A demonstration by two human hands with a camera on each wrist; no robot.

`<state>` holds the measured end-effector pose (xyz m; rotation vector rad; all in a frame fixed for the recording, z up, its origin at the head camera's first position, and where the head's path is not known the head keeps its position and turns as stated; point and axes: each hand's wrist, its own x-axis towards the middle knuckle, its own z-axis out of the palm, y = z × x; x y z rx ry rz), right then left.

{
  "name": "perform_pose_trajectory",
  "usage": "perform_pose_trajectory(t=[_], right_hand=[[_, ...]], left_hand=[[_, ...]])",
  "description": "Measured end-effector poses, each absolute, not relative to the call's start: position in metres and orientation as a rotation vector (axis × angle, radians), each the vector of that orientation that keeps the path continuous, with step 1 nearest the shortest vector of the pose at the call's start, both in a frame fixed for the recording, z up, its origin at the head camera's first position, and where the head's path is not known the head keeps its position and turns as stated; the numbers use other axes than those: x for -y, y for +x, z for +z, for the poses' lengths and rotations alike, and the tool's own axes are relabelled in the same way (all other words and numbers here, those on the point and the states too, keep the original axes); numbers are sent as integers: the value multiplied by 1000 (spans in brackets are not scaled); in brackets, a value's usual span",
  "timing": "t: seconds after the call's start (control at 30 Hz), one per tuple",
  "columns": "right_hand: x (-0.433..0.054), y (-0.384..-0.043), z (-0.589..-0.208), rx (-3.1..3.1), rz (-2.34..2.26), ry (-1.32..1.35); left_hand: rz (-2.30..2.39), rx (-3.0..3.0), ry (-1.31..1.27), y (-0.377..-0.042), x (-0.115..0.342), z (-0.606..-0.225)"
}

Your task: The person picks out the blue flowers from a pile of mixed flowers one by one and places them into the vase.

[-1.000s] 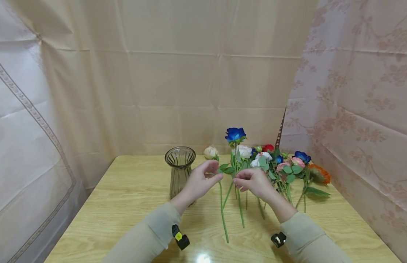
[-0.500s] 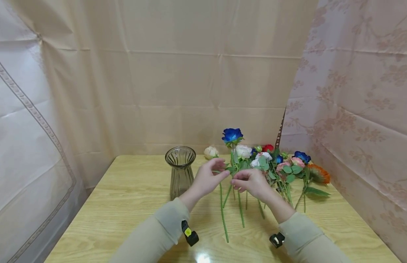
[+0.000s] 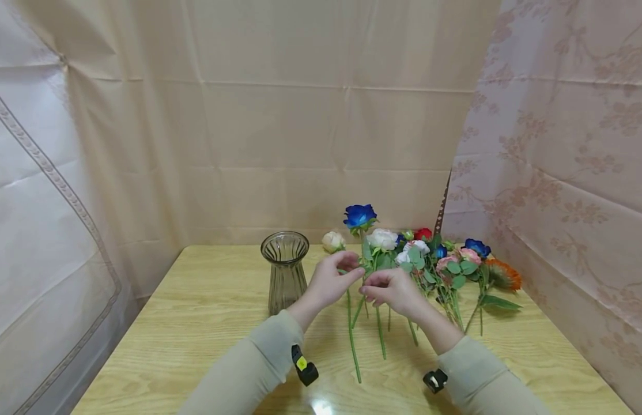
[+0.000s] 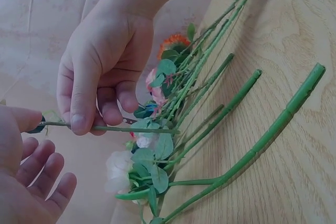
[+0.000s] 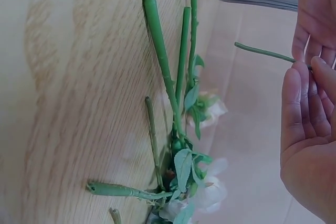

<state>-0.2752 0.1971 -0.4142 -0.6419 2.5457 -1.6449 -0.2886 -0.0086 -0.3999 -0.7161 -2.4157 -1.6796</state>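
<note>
My right hand pinches the thin green stem of a blue rose between thumb and fingers. The bloom stands upright above both hands, and the stem's lower end sticks out below the grip. Close on its left is my left hand, fingers loosely spread and thumb right by the stem; in the left wrist view the left thumb overlaps the part just under the bloom. To the left of the hands stands a ribbed, smoky glass vase, its flared mouth facing up.
Behind the hands, a cream rose and a white rose lie on the wooden table, stems toward me. Further right are a red flower, pink flowers, another blue rose and an orange flower. Curtains enclose the table.
The blue rose has shifted left and slightly down with my right hand. My left hand has moved right, up to the stem. The vase and the lying flowers have stayed put.
</note>
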Motion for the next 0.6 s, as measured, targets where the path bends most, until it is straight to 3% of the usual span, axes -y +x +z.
perform_pose_trajectory(t=[0.6], right_hand=[[-191, -275, -414, -2537, -1618, -625]], left_hand=[[-1601, 2429, -704, -291, 6, -399]])
